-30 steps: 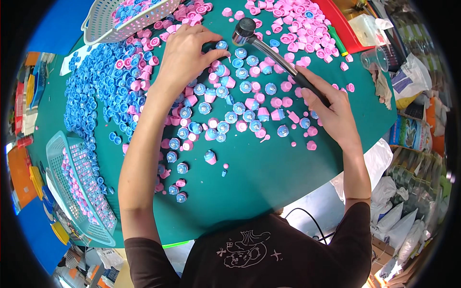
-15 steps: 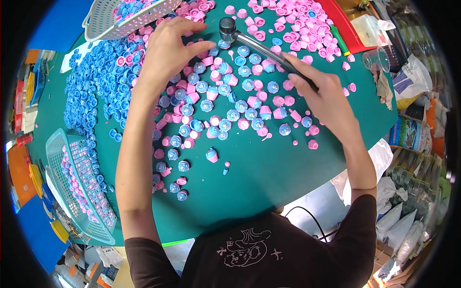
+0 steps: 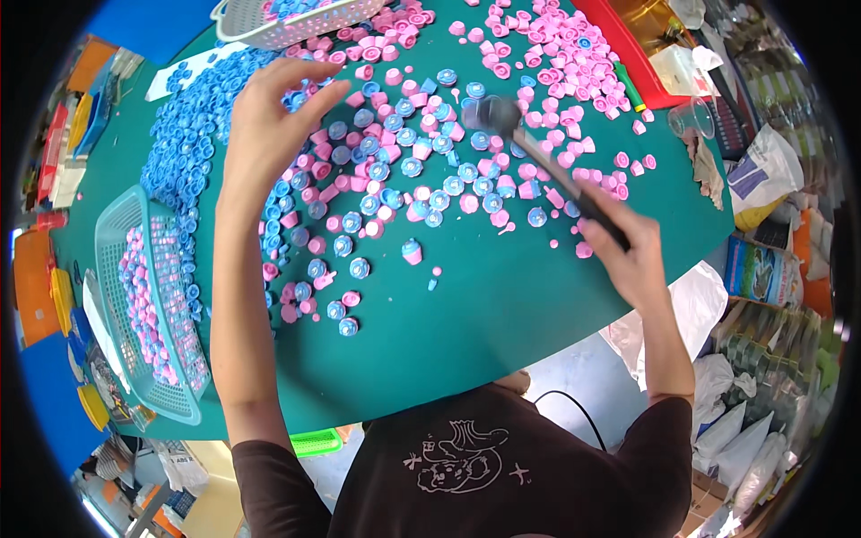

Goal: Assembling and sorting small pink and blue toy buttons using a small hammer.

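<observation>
In my right hand (image 3: pixel 630 262) is a hammer (image 3: pixel 558 169), gripped by its dark handle. Its blurred, thick round head hangs over the scattered pieces, and I cannot tell whether it touches any. My left hand (image 3: pixel 260 121) hovers over the edge of the blue pile, thumb and forefinger apart, with nothing visible between them. Some small blue parts show just beneath its fingers. Between and below my hands lie many small cupcake-shaped pieces (image 3: pixel 412 251), a blue top on a pink cup. Loose pink cups (image 3: pixel 583 251) are mixed among them.
A heap of blue caps (image 3: pixel 184 143) spreads at the left, a pink cup pile (image 3: pixel 574 45) at the far right. A teal basket (image 3: pixel 193 359) stands at left, a white basket (image 3: pixel 296 31) at the back. A red tray (image 3: pixel 619 36) and green-handled tool (image 3: pixel 630 87) lie far right.
The hammer and my right hand have come down and nearer to me. My left hand has shifted left, away from the hammer head. The whole view has moved slightly.
</observation>
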`<state>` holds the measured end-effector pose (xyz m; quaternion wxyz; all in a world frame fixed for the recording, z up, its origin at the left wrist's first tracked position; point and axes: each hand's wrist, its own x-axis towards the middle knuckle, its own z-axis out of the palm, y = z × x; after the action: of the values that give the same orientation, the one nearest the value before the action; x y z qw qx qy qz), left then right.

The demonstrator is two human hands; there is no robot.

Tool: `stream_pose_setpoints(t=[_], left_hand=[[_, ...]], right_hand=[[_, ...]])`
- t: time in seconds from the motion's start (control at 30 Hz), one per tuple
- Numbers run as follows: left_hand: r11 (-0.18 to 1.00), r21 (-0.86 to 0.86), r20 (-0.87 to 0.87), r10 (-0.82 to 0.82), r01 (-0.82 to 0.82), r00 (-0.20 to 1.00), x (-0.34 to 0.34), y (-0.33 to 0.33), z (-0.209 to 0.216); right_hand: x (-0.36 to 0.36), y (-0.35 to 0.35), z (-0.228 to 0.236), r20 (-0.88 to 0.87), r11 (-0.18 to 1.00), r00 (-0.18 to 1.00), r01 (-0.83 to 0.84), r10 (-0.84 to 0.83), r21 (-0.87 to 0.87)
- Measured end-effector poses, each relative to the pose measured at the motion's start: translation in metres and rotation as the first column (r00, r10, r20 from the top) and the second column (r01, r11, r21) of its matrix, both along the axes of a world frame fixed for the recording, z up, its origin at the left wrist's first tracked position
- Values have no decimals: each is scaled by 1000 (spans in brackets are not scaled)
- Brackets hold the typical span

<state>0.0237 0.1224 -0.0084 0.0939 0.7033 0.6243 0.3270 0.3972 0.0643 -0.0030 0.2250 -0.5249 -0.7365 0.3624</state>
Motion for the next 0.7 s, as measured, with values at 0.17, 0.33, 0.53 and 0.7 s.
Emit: stream_pose_setpoints(t=[0.17, 0.33, 0.53, 0.7], left_hand=[[990, -46, 45, 138, -136, 989, -49, -65, 2], [939, -110, 123, 338, -326, 933, -105, -151, -31], [863, -237, 41, 468, -446, 883, -107, -208, -39], [900, -175, 115, 422, -399, 899, -88, -187, -51]], right_hand=[[4, -55, -22, -81, 987, 992, -103, 93, -123], [2, -85, -47, -105, 979, 994, -47, 26, -199], [-9, -90, -49, -76, 993, 997, -32, 23, -112], [-22, -94, -42, -36, 998, 999, -12, 10, -62]])
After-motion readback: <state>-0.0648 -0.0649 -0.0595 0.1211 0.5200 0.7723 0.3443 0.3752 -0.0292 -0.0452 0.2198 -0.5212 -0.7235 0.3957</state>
